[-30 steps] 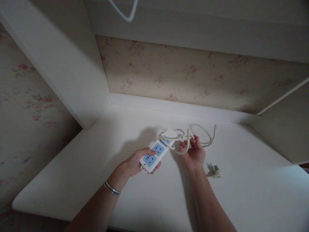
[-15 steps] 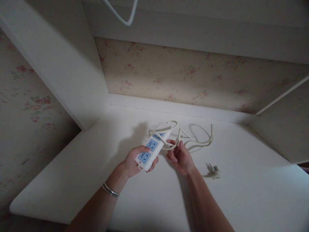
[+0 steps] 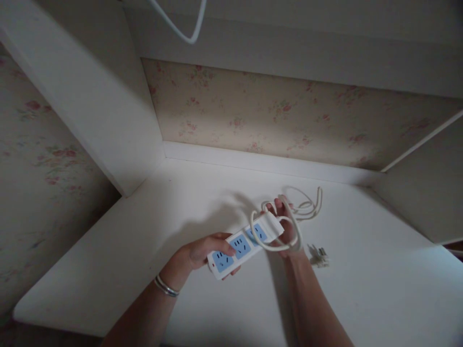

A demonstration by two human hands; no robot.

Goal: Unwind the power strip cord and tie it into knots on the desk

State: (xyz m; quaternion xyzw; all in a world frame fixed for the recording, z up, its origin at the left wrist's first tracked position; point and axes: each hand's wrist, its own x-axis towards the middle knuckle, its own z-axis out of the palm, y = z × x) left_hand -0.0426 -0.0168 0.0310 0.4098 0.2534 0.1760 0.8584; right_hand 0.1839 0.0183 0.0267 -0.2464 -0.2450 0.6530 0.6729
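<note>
A white power strip with three blue socket panels is tilted up to the right above the white surface. My left hand grips its lower left end, thumb on top near the sockets and fingers underneath. At the strip's far right end, my right hand has its fingers closed around the cream power cord. Loops of that cord hang across the strip and in front of my right palm, hiding part of it. More cord lies behind the hand. The plug, its prongs showing, rests on the surface right of my right wrist.
A white tabletop runs back to a low ledge under a floral-papered wall. White panels stand at left and right. From above hangs a white cable loop.
The power strip has swung to a flatter angle, its far end moving right and toward me. My right hand has moved up and right, and cord loops now lie in front of it.
</note>
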